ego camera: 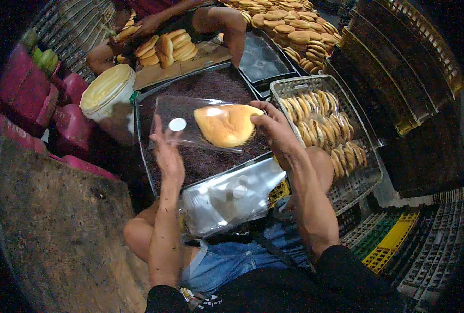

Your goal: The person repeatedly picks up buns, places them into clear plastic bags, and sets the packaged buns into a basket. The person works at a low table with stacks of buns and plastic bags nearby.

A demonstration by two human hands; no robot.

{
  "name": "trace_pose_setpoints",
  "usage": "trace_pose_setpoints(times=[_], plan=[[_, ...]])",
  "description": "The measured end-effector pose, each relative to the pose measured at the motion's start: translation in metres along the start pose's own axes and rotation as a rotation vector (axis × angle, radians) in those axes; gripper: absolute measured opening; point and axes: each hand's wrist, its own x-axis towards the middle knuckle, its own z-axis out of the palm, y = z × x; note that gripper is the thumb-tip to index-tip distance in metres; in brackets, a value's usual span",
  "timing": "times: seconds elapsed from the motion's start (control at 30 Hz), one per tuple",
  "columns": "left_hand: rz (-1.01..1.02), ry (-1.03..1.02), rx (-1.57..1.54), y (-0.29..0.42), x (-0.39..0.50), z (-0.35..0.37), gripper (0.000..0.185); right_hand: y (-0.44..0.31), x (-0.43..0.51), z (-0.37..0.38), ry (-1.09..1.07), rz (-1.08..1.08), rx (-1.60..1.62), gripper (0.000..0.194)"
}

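Note:
A golden, flattened bread bun (227,127) is pinched at its right edge by my right hand (273,123), thumb on top. The left part of the bun lies inside a clear plastic bag (212,102) with a round white sticker (177,125). My left hand (169,156) is at the bag's far left end with its fingers spread, some seen through the film; whether it grips the film is unclear. Both hands are above a large tray of dark, crumbly filling (220,84). Closer to my lap lies a stack of flat clear bags (224,203).
A plastic crate (357,187) at right holds rows of bagged filled buns (322,117). Across from me, a person (153,19) handles buns beside a cardboard sheet (212,54). A tub of pale cream (108,88) stands left. More buns (290,27) are piled behind.

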Motion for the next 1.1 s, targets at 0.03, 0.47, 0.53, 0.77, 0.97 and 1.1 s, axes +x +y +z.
trace_pose_setpoints(times=[0.03, 0.47, 0.53, 0.77, 0.97, 1.1], plan=[[-0.020, -0.015, -0.050, -0.001, -0.005, 0.006, 0.073, 0.002, 0.004, 0.010, -0.011, -0.003, 0.022, 0.051], [-0.438, 0.166, -0.220, -0.029, -0.004, -0.041, 0.051, -0.015, -0.023, 0.113, 0.341, -1.006, -0.905, 0.056], [-0.373, 0.103, 0.017, -0.040, -0.006, -0.041, 0.046, -0.015, -0.030, 0.121, 0.063, -0.969, -1.163, 0.069], [-0.225, -0.202, 0.398, -0.004, -0.008, 0.016, 0.054, -0.047, 0.015, -0.025, 0.276, -0.123, -0.872, 0.055], [-0.566, -0.991, 1.327, -0.047, -0.060, 0.040, 0.069, -0.019, -0.133, -0.277, 0.934, 0.508, -1.278, 0.091], [-0.334, -1.137, 1.819, -0.050, -0.077, 0.065, 0.070, 0.111, -0.189, -0.286, 0.712, 0.878, -1.213, 0.115]])
